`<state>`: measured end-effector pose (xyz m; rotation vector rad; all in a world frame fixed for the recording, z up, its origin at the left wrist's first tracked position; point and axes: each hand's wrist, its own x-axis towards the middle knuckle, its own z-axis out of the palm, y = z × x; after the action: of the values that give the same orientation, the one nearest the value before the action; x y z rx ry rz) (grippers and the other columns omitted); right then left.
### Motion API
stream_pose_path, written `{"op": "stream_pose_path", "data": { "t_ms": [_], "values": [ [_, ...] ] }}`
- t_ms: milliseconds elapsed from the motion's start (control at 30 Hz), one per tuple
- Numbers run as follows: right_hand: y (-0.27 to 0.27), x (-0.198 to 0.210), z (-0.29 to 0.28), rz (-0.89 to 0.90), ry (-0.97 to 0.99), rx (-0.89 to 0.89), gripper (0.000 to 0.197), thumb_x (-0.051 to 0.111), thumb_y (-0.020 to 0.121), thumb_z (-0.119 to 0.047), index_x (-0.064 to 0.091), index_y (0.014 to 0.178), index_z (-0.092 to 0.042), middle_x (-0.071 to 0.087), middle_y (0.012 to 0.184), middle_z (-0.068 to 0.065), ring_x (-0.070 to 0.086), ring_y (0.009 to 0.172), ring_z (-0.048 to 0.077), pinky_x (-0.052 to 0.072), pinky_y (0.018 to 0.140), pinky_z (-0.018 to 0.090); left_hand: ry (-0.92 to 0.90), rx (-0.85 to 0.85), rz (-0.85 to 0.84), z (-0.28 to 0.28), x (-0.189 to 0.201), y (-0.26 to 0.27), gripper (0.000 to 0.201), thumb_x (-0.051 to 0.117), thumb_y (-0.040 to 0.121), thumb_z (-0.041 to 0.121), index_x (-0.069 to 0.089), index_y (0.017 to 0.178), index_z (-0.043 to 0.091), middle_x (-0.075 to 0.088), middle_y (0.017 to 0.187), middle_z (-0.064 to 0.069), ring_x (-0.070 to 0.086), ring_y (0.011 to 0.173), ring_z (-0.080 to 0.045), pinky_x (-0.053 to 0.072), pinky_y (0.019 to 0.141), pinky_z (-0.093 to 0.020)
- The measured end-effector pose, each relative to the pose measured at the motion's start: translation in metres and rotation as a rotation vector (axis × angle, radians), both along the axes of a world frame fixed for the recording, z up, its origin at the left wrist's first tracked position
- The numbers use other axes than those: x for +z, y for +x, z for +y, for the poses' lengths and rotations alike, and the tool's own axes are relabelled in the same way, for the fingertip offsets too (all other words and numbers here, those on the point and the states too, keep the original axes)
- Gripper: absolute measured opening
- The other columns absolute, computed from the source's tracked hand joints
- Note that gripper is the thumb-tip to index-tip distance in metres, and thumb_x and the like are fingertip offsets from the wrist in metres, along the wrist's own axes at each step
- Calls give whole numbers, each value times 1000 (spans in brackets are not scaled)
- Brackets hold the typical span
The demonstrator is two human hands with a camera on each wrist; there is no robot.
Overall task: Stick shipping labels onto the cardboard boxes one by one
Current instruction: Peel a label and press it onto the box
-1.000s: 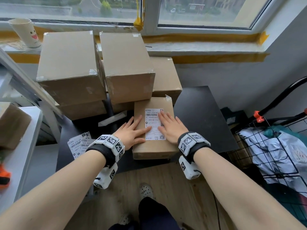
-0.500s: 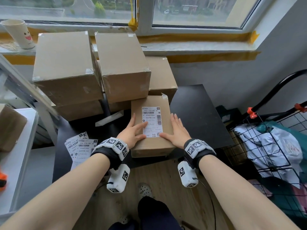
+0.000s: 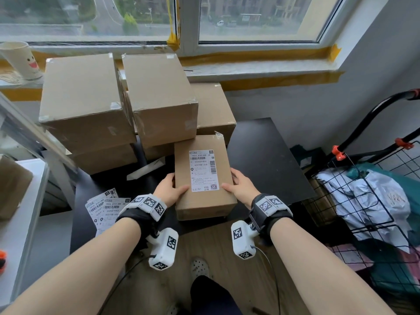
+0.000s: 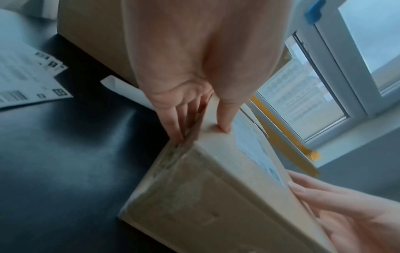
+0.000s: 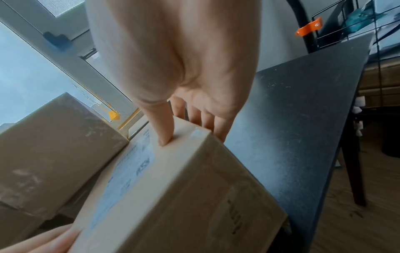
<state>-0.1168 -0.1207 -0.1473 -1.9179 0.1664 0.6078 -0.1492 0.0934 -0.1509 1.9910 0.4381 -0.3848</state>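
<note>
A small cardboard box (image 3: 202,198) with a white shipping label (image 3: 203,170) stuck on its top sits at the near edge of the black table (image 3: 263,160). My left hand (image 3: 169,189) grips its left side, thumb on top and fingers down the side wall (image 4: 179,123). My right hand (image 3: 238,185) grips the right side the same way, thumb on the top face (image 5: 164,135). The box (image 5: 173,196) looks tilted up in the wrist views. Spare labels (image 3: 105,208) lie fanned on the table at the left.
Larger cardboard boxes (image 3: 156,98) are stacked behind the small one, against the window sill. A strip of white backing paper (image 3: 145,170) lies beside them. A wire cart (image 3: 368,201) with bags stands at the right. A paper cup (image 3: 20,60) sits on the sill.
Both hands slid off the label on the box top and went to the box's left and right sides, where they now grip it. The box has come slightly nearer.
</note>
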Motion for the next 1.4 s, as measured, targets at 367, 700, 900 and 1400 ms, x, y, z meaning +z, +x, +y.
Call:
{"op": "stream_pose_path", "data": {
  "t_ms": [367, 700, 900, 1400],
  "values": [
    [-36, 11, -26, 62, 157, -165, 61, 51, 87, 12, 35, 141, -12, 50, 138, 13, 50, 125, 26, 43, 104, 47, -390, 108, 41, -6, 7, -28, 43, 47, 93, -5, 43, 135, 5, 61, 115, -15, 58, 99, -24, 53, 71, -30],
    [-84, 29, -77, -84, 206, -350, 62, 52, 81, 22, 48, 134, -10, 54, 131, 10, 51, 117, 18, 49, 96, 40, -550, 32, -4, -43, 20, -41, 44, 51, 88, -14, 54, 128, 3, 71, 83, 5, 61, 81, -12, 53, 74, -24],
    [-70, 39, -111, -101, 223, -412, 68, 53, 77, 24, 47, 135, -10, 52, 131, 11, 48, 120, 18, 49, 95, 40, -595, -19, -30, -74, 30, -15, 45, 53, 86, -14, 52, 129, 0, 66, 105, -10, 62, 84, -16, 56, 70, -21],
    [108, 26, -224, -35, 229, -363, 76, 54, 72, 29, 44, 137, -9, 47, 139, 15, 43, 132, 27, 43, 103, 47, -551, 43, -9, -187, 10, 144, 57, 54, 81, -20, 48, 133, 3, 61, 123, -11, 61, 107, -25, 51, 93, -41]
  ]
}}
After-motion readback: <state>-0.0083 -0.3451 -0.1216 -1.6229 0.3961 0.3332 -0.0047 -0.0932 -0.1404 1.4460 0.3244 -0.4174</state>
